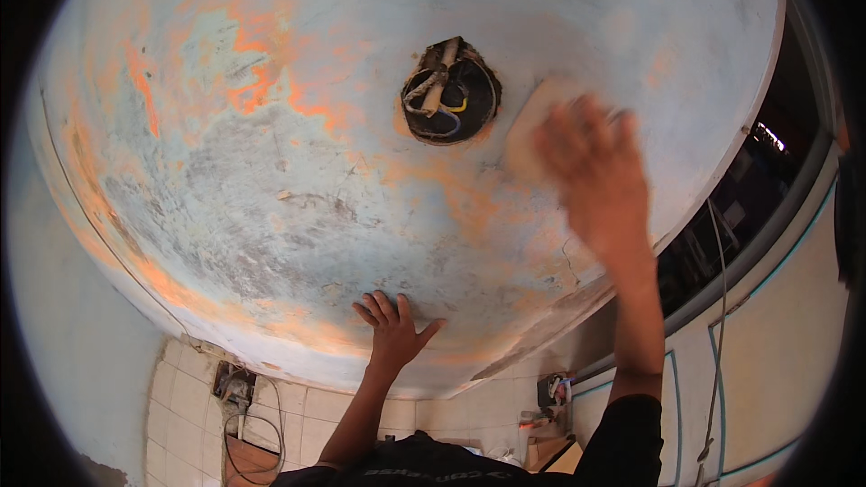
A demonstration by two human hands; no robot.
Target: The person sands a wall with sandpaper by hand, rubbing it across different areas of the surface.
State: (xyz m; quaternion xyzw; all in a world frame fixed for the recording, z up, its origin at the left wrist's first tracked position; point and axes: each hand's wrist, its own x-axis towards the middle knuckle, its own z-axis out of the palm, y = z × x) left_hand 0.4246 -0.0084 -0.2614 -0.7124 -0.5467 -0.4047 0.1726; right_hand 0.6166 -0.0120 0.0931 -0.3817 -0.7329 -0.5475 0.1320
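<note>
A pale blue wall (361, 225) with worn orange patches and grey smudges fills most of the view. My right hand (595, 162), smeared by motion, presses a tan sheet of sandpaper (523, 140) flat against it. Part of the sheet is hidden under my fingers. Just left of the sheet is a dark round hole (469, 113) in the wall, with a pale stick-like piece and loose wires inside, one of them yellow. Lower down, my left hand (392, 329) rests on the wall with its fingers spread and holds nothing.
A dark opening (749, 180) lies beyond the wall's right edge, with a hanging cord (722, 307) beside pale panels. Below are floor tiles (311, 406), a cable (280, 437) at the left, and a cardboard box (552, 453) with small items near it.
</note>
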